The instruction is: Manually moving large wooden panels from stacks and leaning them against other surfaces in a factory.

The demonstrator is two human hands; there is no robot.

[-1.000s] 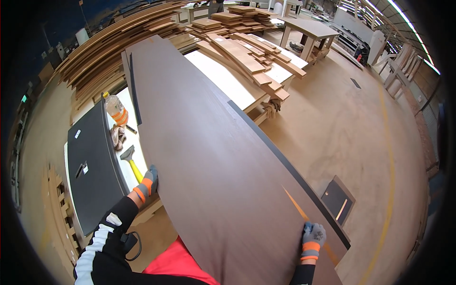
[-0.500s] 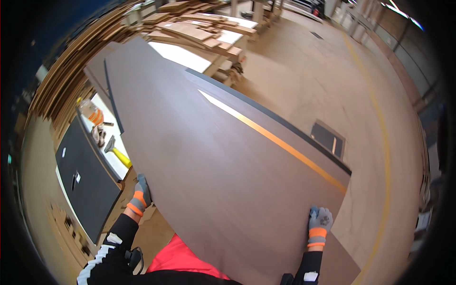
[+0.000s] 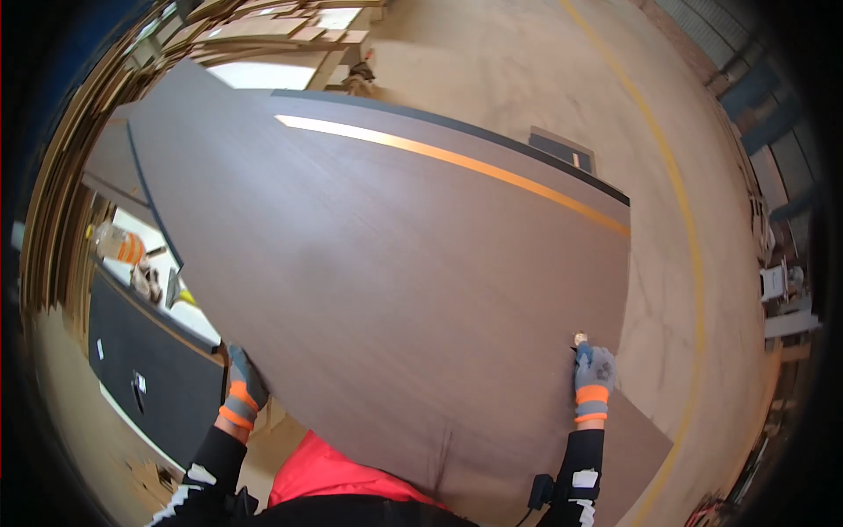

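A large grey-brown panel (image 3: 378, 263), with a gold strip (image 3: 439, 154) along its far side, spreads in front of me, tilted across the view. My left hand (image 3: 248, 386), in a grey glove with orange bands, is closed at the panel's left edge; its fingertips are partly hidden. My right hand (image 3: 594, 373), gloved alike, rests on the panel's face near the right edge with curled fingers. A small shiny round spot (image 3: 580, 338) shows at its fingertips; I cannot tell whether it is a fitting or a hole.
On the left lie a dark panel (image 3: 154, 369) and a white surface with a clear bottle (image 3: 118, 244) and a crumpled cloth (image 3: 145, 281). Stacked boards (image 3: 57, 228) stand farther left. A small dark panel (image 3: 562, 149) is on the floor beyond, near a yellow line (image 3: 689, 228).
The panel has turned counterclockwise in view, its far edge now lying flatter. My right hand sits a little higher, and the shiny spot has come into sight. The surroundings have shifted with my head.
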